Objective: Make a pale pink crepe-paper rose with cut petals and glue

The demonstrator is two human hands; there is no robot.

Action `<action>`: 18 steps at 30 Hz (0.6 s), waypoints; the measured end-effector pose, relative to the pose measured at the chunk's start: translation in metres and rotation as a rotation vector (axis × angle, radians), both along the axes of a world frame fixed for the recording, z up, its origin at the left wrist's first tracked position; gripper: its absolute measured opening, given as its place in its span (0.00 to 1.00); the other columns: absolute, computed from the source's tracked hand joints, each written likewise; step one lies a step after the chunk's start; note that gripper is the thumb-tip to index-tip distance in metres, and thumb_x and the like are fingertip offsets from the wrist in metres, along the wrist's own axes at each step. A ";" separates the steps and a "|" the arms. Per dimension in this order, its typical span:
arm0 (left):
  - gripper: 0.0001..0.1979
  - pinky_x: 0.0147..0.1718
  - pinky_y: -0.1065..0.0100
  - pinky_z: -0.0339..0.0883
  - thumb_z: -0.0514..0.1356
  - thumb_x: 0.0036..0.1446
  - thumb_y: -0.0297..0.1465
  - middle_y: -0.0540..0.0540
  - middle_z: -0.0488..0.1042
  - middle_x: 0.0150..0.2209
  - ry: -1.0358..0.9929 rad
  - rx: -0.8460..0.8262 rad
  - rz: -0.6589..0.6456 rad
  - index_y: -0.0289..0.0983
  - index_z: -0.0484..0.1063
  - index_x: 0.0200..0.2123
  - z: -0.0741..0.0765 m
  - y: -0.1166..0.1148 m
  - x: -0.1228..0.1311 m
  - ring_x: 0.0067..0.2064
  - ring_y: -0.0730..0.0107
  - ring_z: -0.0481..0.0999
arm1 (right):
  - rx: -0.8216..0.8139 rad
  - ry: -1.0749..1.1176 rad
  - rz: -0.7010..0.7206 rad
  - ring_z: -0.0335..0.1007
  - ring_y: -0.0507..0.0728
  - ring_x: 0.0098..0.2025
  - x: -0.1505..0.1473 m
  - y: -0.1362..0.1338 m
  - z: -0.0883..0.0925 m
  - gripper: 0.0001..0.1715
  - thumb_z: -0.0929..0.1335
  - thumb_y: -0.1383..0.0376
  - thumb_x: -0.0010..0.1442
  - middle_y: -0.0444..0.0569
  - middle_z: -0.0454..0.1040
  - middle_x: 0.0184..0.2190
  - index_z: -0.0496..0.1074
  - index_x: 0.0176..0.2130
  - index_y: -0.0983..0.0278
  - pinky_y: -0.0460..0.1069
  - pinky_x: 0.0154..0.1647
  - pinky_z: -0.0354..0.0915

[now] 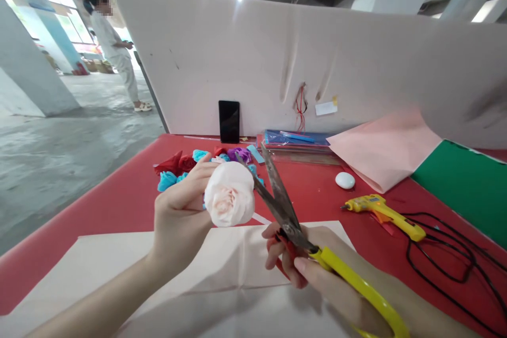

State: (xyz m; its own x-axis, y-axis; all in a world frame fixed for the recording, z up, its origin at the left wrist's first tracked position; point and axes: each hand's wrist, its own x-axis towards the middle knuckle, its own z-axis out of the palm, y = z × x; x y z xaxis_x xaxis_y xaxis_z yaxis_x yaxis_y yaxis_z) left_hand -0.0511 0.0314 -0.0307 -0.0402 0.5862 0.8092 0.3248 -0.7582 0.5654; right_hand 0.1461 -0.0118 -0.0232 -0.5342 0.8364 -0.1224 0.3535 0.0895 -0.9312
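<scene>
My left hand is closed around a whitish-pink crepe paper rose, holding it up over the table with its curled petals toward me. Its fingertips are partly hidden behind the flower. My right hand grips a pair of scissors with worn metal blades and a yellow handle. The blades are parted and point up and away, the nearer one beside the rose's right edge; I cannot tell whether it touches. Below both hands lies a large pale paper sheet.
Red and blue paper flowers lie behind my left hand. A black phone leans on the white partition. To the right are a white oval object, a yellow glue gun with black cord, pink paper and a green sheet. A person stands at left.
</scene>
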 end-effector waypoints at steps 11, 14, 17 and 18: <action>0.07 0.42 0.61 0.67 0.62 0.47 0.24 0.56 0.73 0.24 0.087 0.044 -0.078 0.41 0.70 0.22 -0.005 -0.002 0.001 0.29 0.71 0.71 | -0.040 0.051 -0.025 0.69 0.55 0.40 0.002 -0.006 -0.001 0.15 0.63 0.61 0.62 0.49 0.72 0.38 0.67 0.46 0.66 0.53 0.41 0.67; 0.08 0.39 0.61 0.66 0.64 0.46 0.24 0.55 0.73 0.24 0.093 0.051 -0.090 0.41 0.70 0.22 -0.006 -0.001 0.001 0.28 0.70 0.70 | -0.046 0.052 -0.044 0.69 0.54 0.34 0.002 -0.005 0.001 0.12 0.63 0.64 0.61 0.47 0.73 0.32 0.69 0.44 0.63 0.49 0.35 0.65; 0.07 0.36 0.61 0.66 0.65 0.45 0.24 0.55 0.73 0.24 0.094 0.043 -0.091 0.41 0.71 0.22 -0.006 -0.001 0.001 0.28 0.69 0.70 | -0.064 0.058 -0.051 0.61 0.50 0.22 0.003 -0.007 0.001 0.12 0.62 0.63 0.60 0.46 0.72 0.32 0.68 0.43 0.62 0.46 0.24 0.59; 0.07 0.37 0.61 0.66 0.65 0.45 0.24 0.54 0.73 0.24 0.094 0.039 -0.090 0.41 0.71 0.22 -0.006 -0.002 0.001 0.28 0.69 0.70 | -0.070 0.064 -0.049 0.58 0.48 0.20 0.003 -0.008 0.000 0.12 0.62 0.62 0.60 0.46 0.71 0.32 0.68 0.43 0.62 0.46 0.22 0.56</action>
State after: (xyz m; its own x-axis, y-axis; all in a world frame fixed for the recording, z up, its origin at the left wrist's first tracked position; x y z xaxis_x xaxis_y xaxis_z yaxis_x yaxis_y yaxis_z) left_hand -0.0498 0.0299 -0.0369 0.0879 0.5524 0.8289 0.3047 -0.8072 0.5056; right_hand 0.1487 -0.0197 -0.0234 -0.5016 0.8522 -0.1484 0.2952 0.0074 -0.9554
